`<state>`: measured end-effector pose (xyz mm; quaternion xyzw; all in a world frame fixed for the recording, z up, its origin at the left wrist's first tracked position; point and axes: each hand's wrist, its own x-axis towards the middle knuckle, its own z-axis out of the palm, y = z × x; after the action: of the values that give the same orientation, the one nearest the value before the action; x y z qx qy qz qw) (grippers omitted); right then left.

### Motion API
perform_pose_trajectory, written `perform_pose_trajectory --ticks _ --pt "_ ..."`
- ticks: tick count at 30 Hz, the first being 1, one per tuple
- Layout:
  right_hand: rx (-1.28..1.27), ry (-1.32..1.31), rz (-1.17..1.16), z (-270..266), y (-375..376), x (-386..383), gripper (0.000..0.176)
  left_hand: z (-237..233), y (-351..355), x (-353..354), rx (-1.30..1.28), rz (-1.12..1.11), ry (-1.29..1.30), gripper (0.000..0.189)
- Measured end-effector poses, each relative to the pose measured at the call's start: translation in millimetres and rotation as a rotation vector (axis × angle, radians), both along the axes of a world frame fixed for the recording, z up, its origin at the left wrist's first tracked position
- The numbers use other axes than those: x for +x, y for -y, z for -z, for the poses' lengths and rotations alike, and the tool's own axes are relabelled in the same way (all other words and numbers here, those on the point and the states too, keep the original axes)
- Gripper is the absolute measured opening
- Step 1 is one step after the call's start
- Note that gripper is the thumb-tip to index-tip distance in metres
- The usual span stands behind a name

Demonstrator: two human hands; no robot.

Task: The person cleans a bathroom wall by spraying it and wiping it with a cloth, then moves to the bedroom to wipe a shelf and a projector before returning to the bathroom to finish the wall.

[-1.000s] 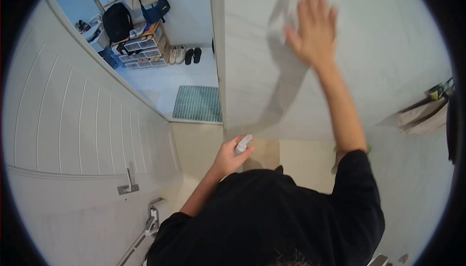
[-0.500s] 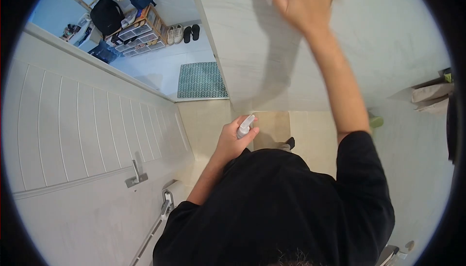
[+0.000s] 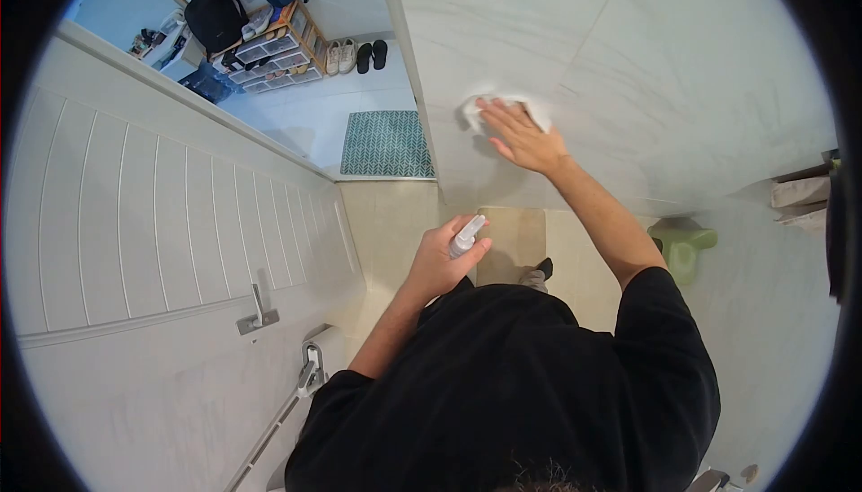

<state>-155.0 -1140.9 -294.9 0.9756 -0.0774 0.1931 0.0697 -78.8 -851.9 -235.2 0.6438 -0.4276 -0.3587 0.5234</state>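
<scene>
My left hand (image 3: 442, 259) is wrapped around a small spray bottle (image 3: 464, 239) with a white pump top, held upright in front of my body. The bottle's lower part is hidden by my fingers. With my arm stretched forward, my right hand (image 3: 528, 137) presses a white cloth (image 3: 492, 104) flat against the pale marbled wall (image 3: 664, 70). The cloth shows past the fingertips and along the hand's side. Its middle lies under my palm and fingers.
To the left stands a white door (image 3: 144, 214) with a metal handle (image 3: 258, 317). A doorway shows a green mat (image 3: 388, 144), shoes and a drawer rack (image 3: 278, 59) beyond. A green plastic stool (image 3: 682, 245) is at right. Below the door handle hangs a toilet-paper holder (image 3: 312, 357).
My right hand has come down the wall and to the left with the cloth, its arm now bent lower. The left hand still holds the bottle. The view has shifted slightly.
</scene>
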Motion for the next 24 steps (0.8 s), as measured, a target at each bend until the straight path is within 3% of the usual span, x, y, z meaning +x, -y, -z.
perform_pose_trajectory --ticks 6,9,12,18,21,24 --pt "-0.176 0.282 0.355 35 37 -57 0.054 8 -17 -3 0.004 -0.089 -0.04 0.027" --pt "-0.17 0.193 0.516 53 34 -35 0.058 7 -26 -2 0.035 -0.117 -0.023 0.027" --pt "-0.097 0.02 0.303 29 -1 4 0.058 16 -40 2 -0.015 -0.166 -0.025 0.027" --pt "-0.012 0.17 0.075 25 -47 87 0.058 17 -39 -1 0.007 -0.208 -0.128 0.027" --pt "-0.023 0.201 0.049 24 -39 83 0.057 19 -32 -5 0.035 -0.182 -0.153 0.027" --pt "0.027 0.057 -0.068 18 -26 57 0.055 17 -24 -9 0.062 -0.129 -0.126 0.027"
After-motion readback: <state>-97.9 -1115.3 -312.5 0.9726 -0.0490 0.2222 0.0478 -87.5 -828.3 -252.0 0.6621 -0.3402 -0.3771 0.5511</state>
